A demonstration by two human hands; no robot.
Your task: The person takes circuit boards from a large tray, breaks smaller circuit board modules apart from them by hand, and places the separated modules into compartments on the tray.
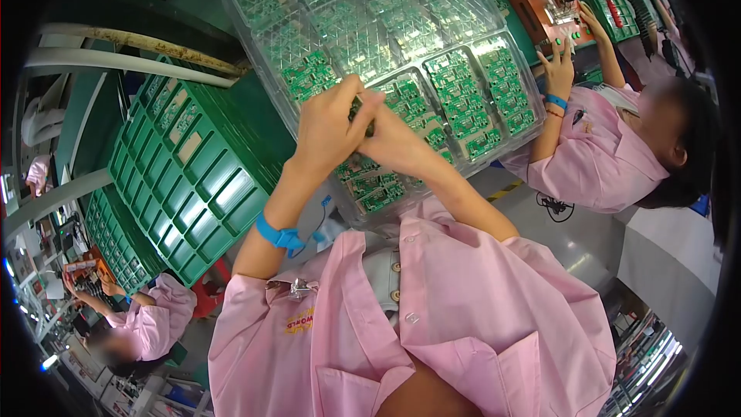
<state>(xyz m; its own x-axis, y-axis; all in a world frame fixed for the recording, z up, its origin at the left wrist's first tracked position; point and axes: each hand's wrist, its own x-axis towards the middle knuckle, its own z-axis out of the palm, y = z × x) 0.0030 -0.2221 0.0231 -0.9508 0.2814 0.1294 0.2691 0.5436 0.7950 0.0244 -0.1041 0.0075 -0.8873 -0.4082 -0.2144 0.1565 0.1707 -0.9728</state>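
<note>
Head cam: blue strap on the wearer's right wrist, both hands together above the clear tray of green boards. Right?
Wrong wrist: the head view shows the blue strap on the wearer's left wrist. The rest is right: left hand and right hand are together above the clear tray of green boards.

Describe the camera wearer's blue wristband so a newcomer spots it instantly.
Find the wearer's pink cloth jacket at bottom centre. Around the left forearm, below the left hand, is the bright blue wristband. Unlike the blue band on the co-worker at right, it looks larger and sits left of centre.
</note>
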